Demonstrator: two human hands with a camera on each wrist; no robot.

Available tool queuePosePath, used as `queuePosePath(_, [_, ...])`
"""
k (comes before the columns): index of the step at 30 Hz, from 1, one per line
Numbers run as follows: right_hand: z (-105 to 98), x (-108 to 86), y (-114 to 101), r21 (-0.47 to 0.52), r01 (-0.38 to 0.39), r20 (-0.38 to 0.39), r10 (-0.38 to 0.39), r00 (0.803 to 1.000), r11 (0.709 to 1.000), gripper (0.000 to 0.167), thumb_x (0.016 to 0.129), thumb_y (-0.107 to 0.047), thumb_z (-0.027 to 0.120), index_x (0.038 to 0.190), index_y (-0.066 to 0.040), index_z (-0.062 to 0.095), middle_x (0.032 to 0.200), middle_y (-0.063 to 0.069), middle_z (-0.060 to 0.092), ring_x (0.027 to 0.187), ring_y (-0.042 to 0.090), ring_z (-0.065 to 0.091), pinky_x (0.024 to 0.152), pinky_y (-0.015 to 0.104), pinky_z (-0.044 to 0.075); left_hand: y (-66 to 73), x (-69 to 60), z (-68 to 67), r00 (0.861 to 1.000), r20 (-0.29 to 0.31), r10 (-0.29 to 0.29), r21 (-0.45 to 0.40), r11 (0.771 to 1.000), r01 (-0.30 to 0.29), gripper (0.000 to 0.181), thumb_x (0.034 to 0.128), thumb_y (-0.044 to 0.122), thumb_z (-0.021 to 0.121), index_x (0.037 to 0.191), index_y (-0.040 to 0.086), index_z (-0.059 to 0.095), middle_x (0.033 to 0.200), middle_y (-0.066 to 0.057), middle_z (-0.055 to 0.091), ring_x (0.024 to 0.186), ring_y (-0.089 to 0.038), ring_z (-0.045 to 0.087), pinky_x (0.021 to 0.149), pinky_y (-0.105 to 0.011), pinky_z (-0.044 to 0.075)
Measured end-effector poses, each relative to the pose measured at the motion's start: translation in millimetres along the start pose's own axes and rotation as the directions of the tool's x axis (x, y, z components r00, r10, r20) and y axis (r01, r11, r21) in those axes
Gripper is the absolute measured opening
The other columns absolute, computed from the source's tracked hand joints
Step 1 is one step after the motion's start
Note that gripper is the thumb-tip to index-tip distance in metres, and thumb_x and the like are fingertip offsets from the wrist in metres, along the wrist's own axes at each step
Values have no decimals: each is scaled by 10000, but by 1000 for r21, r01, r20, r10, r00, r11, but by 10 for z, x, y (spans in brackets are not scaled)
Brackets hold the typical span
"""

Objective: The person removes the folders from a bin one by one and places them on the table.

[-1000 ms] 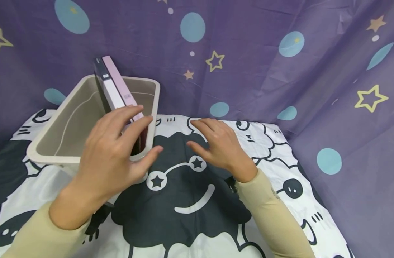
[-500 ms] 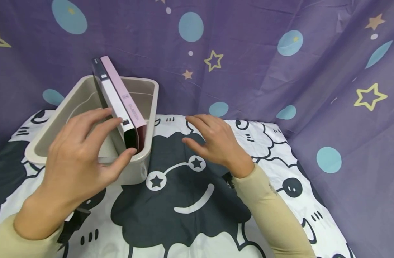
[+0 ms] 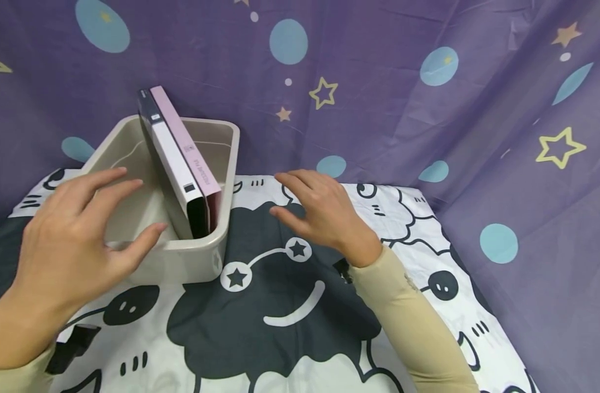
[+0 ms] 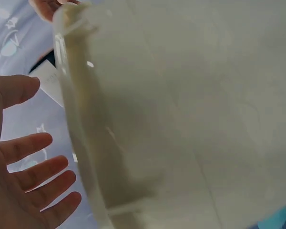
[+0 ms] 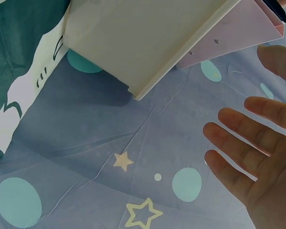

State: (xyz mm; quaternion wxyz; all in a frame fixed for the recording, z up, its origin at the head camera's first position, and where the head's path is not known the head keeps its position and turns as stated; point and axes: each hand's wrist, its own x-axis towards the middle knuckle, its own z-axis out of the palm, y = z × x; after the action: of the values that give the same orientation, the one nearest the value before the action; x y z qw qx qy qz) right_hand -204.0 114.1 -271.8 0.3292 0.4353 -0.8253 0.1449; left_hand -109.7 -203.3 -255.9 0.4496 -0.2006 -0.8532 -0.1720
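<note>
A white binder (image 3: pixel 174 158) with a dark top stands tilted in a beige plastic bin (image 3: pixel 182 265). Flush against its right side leans a pink binder (image 3: pixel 189 144), its upper end above the rim like its neighbour's. My left hand (image 3: pixel 73 234) hovers over the bin's near left part, fingers spread and holding nothing. Its thumb is apart from the binders. To the right of the bin, my right hand (image 3: pixel 324 213) hangs over the bedding, fingers extended, touching nothing. The right wrist view shows the pink binder (image 5: pixel 233 36) poking past the bin's rim, away from the right palm (image 5: pixel 274 176).
Sheep-patterned bedding (image 3: pixel 280 349) in black and white covers the surface. A purple curtain (image 3: pixel 378 109) with stars and blue dots hangs behind and on the right. The bin's left half holds no binder.
My left hand has drawn back left and toward me from the binders, uncovering their near ends. The right hand has drifted slightly left. The binders stay in the bin.
</note>
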Motion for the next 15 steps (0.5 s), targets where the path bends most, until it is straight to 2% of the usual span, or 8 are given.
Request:
queuePosePath(3, [-3, 14, -5, -1, -4, 8, 4, 1000, 1000, 530, 874, -421, 649, 1267, -68, 600, 1140, 52, 635, 1020, 201, 594, 847, 363, 468, -86, -40, -9, 1000, 15, -10, 8, 1000, 10, 750, 813, 682, 487, 1109, 17, 671, 1194, -192, 605, 1050, -453, 531, 1051, -362, 341])
queuePosePath(8, [-1, 42, -3, 3, -4, 10, 4, 1000, 1000, 532, 875, -417, 650, 1278, -75, 595, 1144, 53, 632, 1023, 203, 592, 848, 362, 468, -215, -110, -48, 996, 78, -43, 46, 998, 40, 819, 797, 740, 456, 1147, 29, 664, 1238, -192, 589, 1083, -451, 521, 1059, -372, 333])
queuePosePath(10, [0, 56, -3, 3, -1, 6, 1, 1000, 1000, 528, 876, -417, 649, 1277, -77, 597, 1141, 53, 633, 1021, 204, 593, 849, 360, 468, -262, -135, -52, 995, 86, -58, 48, 997, 54, 832, 788, 747, 453, 1151, 29, 663, 1246, -190, 586, 1087, -453, 518, 1061, -385, 329])
queuePosePath(15, [3, 97, -20, 1, 12, -7, -12, 1000, 1000, 520, 878, -420, 646, 1268, -79, 603, 1127, 44, 638, 1015, 193, 594, 858, 349, 465, -362, -196, -20, 995, 55, -82, 18, 997, 81, 846, 771, 759, 469, 1115, 14, 676, 1203, -204, 601, 1074, -459, 524, 1075, -368, 313])
